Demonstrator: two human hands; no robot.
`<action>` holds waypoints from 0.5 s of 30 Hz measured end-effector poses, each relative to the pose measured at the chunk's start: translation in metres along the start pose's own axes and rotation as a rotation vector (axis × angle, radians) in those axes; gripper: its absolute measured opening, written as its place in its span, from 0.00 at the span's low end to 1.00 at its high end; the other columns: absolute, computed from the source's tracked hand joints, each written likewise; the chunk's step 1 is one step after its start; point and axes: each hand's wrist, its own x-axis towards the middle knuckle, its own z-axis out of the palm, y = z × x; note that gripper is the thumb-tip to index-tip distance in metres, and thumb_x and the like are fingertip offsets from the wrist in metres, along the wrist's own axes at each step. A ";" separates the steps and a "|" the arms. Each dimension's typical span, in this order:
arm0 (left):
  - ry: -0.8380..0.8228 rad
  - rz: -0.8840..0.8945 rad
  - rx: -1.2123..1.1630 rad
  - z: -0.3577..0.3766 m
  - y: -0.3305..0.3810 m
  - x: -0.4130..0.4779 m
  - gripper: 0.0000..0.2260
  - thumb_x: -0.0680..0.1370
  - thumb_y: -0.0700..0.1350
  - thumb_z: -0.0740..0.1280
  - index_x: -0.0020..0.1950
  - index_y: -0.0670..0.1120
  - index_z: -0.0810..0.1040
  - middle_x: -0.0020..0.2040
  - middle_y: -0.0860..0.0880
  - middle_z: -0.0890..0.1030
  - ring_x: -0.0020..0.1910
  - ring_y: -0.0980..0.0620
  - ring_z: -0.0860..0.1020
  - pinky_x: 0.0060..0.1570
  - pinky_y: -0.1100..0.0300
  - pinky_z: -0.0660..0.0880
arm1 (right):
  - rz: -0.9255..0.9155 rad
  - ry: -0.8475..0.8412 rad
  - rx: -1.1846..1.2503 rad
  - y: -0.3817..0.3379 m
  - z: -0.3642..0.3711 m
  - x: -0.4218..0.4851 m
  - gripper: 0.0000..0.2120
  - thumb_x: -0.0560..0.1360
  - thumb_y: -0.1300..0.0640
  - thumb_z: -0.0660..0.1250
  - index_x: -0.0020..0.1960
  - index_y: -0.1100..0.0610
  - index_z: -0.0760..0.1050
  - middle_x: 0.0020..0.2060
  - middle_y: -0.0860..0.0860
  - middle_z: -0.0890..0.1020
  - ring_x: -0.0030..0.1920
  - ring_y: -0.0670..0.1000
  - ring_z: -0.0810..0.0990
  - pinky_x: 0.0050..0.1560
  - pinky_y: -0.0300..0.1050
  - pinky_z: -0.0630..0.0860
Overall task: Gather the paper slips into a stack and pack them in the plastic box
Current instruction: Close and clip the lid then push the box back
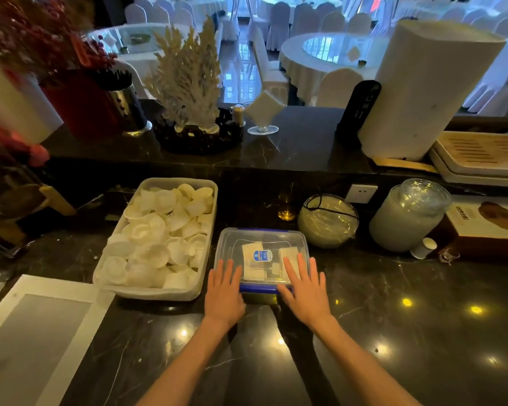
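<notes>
Head view. A dark marble worktop [393, 332] is carrying the items. Left of centre, a white tray [156, 291] is lying heaped with small white cups [162, 235]; its right wall is sitting just beside the box. At far left a white-bordered grey sheet [35, 332] is lying flat. Behind the box, a film-covered bowl [328, 221] and a glass jar [408, 218] are standing near the back wall, with a small paper cup [424, 247] and a printed carton [487, 227] to the right. On the raised ledge behind, a coral ornament [188, 80], a napkin holder [263, 112] and a large paper roll [428, 89] are standing. Nothing is lying between the hands and the box.

The box [261, 238] is sitting at centre, clear plastic with blue trim and its lid on; a blue label is showing on the lid. White slips [251, 259] are lying inside, visible through the lid.

The left hand [223, 291] is resting flat, fingers spread, on the near left corner of the lid, gripping nothing. The right hand [305, 288] is lying likewise open, palm down, on the near right corner.
</notes>
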 end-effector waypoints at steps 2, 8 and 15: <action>-0.028 0.054 0.049 0.005 -0.003 -0.002 0.37 0.79 0.52 0.61 0.81 0.55 0.41 0.82 0.46 0.40 0.80 0.42 0.35 0.77 0.44 0.38 | -0.026 -0.031 -0.045 -0.002 0.007 -0.010 0.36 0.77 0.32 0.51 0.77 0.37 0.37 0.80 0.51 0.40 0.78 0.60 0.34 0.76 0.66 0.42; -0.085 0.010 0.108 0.014 -0.013 0.000 0.37 0.80 0.59 0.58 0.79 0.59 0.35 0.81 0.48 0.35 0.80 0.42 0.34 0.76 0.41 0.36 | -0.019 -0.096 -0.062 -0.018 0.009 -0.012 0.36 0.77 0.31 0.51 0.77 0.37 0.37 0.79 0.52 0.36 0.76 0.62 0.29 0.76 0.67 0.42; -0.065 -0.035 0.130 0.015 -0.013 -0.001 0.36 0.79 0.65 0.54 0.79 0.59 0.34 0.80 0.47 0.34 0.79 0.40 0.33 0.73 0.42 0.28 | -0.004 -0.101 -0.093 -0.021 0.016 -0.007 0.34 0.76 0.29 0.48 0.76 0.34 0.35 0.79 0.51 0.37 0.76 0.62 0.30 0.74 0.70 0.38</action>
